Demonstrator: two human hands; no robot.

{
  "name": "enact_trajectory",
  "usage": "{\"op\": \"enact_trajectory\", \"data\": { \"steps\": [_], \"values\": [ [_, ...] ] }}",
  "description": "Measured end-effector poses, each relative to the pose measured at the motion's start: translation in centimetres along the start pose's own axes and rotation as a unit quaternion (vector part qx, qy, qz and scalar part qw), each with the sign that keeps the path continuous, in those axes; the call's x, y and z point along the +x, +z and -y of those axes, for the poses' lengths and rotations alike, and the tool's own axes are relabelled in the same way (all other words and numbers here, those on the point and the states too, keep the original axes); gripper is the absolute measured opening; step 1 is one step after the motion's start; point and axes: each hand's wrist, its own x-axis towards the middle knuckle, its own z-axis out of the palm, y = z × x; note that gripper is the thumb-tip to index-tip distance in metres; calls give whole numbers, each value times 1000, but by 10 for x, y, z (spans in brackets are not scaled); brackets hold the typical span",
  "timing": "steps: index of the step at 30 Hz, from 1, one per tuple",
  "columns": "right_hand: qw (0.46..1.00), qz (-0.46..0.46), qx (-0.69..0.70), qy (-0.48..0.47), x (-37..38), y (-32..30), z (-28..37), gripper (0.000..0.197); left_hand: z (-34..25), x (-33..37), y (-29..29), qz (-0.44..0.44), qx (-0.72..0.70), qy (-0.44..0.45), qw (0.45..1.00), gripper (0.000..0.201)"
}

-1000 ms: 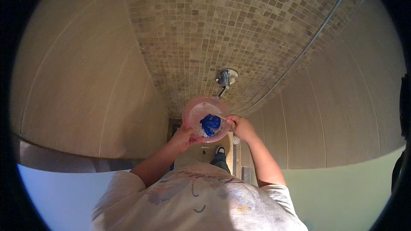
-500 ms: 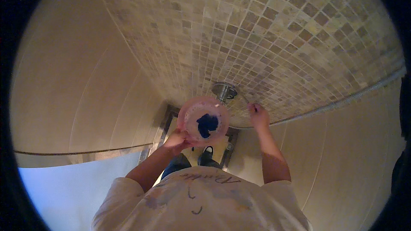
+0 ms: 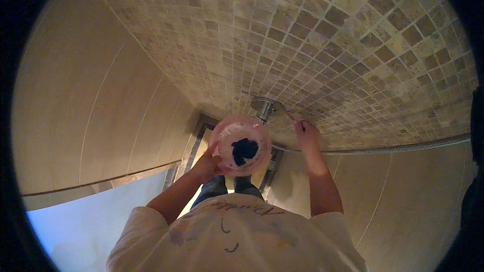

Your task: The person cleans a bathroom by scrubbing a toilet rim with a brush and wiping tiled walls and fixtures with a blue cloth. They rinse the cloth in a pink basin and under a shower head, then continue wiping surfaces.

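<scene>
A round pink basin [image 3: 217, 132] hangs in front of me, held at its left rim by my left hand [image 3: 205, 166]. Foamy, cloudy water fills part of it, and a crumpled dark blue cloth [image 3: 244, 152] lies in the middle. Just beyond the far rim, a chrome faucet [image 3: 264, 107] sticks out of the tiled wall above the basin. My right hand [image 3: 307, 136] is closed around the end of the faucet's thin lever [image 3: 287, 113]. Whether water is flowing from the spout cannot be made out.
Small mosaic tiles [image 3: 312, 45] cover the wall ahead. A ribbed metal shower hose [image 3: 403, 148] runs along it to the right. Large beige panels [image 3: 101, 95] form the left wall. Below the basin, my legs stand near a dark-edged floor border and a round drain [image 3: 273, 165].
The view has shifted slightly, so the tiles look larger and the hose sits lower. Both hands keep their holds on the basin and the faucet lever.
</scene>
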Motion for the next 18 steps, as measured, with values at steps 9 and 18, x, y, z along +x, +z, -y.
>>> {"op": "enact_trajectory", "data": {
  "steps": [9, 18],
  "values": [
    [988, -61, 94, 102, -56, 43, 60, 35, -33, 27, -37, 151, 125, -2, 981, 58],
    [879, -122, 380, 259, -69, 149, 117, 30, -82, 52, -49, 142, 257, -68, 954, 53]
  ]
}}
